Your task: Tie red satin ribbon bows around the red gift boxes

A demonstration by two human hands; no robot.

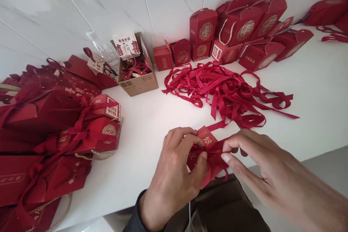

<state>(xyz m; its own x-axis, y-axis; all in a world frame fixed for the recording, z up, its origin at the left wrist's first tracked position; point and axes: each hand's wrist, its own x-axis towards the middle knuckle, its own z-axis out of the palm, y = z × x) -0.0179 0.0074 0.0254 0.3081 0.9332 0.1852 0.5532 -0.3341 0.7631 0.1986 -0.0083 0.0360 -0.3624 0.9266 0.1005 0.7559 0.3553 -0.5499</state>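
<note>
Landmark: cardboard box (138, 79), open, on the white table (152, 123) close to the tiled wall.

- Small red box (210, 168): well in front of the cardboard box and to its right, at the table's near edge, held between both hands. A strand of ribbon (216, 148) lies across its top.
- Left hand (174, 168): fingers curled shut around the left side of the small red box, thumb pressed on its front.
- Right hand (272, 175): thumb and forefinger pinched tight on the ribbon at the box's right side; the other fingers are spread loose and hold nothing.
- Ribbon pile (225, 94): loose red strips, right of the cardboard box, between it and the hands.
- Printed cards (126, 45): standing in the cardboard box, at its back.
- Empty red boxes (239, 32): stacked against the wall, right of the cardboard box and behind the ribbon pile.
- Tied red boxes (81, 130): heaped left of the cardboard box and nearer the table edge, with bows on top
</note>
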